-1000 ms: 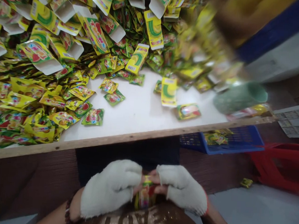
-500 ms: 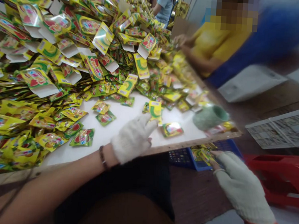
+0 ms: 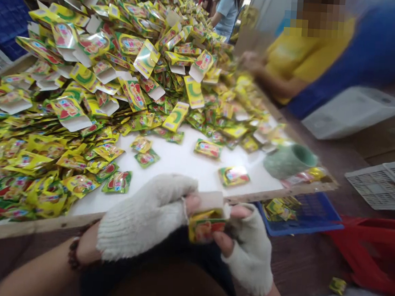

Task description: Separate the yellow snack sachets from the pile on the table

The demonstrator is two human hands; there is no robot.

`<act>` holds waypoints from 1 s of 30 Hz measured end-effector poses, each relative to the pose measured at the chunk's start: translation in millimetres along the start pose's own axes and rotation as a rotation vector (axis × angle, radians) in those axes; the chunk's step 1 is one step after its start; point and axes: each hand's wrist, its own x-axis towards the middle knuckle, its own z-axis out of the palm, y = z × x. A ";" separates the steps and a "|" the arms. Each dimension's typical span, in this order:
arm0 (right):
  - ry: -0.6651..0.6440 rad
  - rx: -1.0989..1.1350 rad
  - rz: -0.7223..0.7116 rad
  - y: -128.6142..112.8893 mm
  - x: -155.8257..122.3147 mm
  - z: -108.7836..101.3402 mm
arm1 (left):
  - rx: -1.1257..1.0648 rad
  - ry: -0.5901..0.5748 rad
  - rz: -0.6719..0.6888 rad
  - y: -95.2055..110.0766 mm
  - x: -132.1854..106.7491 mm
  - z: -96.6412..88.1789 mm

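A small yellow and green candy box [image 3: 207,227] with its white flap raised is held just off the table's front edge. My left hand [image 3: 149,216], in a white fingerless glove, grips its left side. On the other side, the bare thumb and fingers of my gloved right hand [image 3: 250,247] pinch it. Something yellow shows inside the box opening. Two similar boxes lie flat on the white tabletop [image 3: 169,164] beyond: a farther box [image 3: 207,148] and a nearer box [image 3: 233,176]. Loose candy sachets [image 3: 117,181] lie to the left.
A large heap of boxes [image 3: 134,90] and sachets covers the table's back and left. A green tape roll [image 3: 288,160] sits at the right corner. Below are a blue basket [image 3: 300,212] with sachets and a red stool [image 3: 372,252]. A co-worker in yellow [image 3: 290,60] is across.
My right hand has come up from beside the blue basket to the box, meeting my left hand. My left hand has drawn back toward the table edge. Another box now lies on the tabletop.
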 end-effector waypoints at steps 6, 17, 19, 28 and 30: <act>0.064 0.328 0.479 14.7 -30.1 32.4 | -0.276 0.328 -0.232 -47.2 -48.2 69.6; -0.189 0.119 0.564 34.9 -56.5 24.9 | -0.535 0.074 -0.334 -78.3 -78.6 102.6; -0.223 -0.021 0.508 31.5 -50.7 20.2 | -0.531 0.035 -0.318 -76.0 -77.1 98.6; -0.176 -0.006 0.546 26.3 -39.2 16.6 | -0.917 0.117 -0.488 -66.6 -73.8 110.6; -0.239 -0.165 0.420 23.9 -40.3 13.6 | -0.661 0.151 -0.397 -68.2 -77.2 110.6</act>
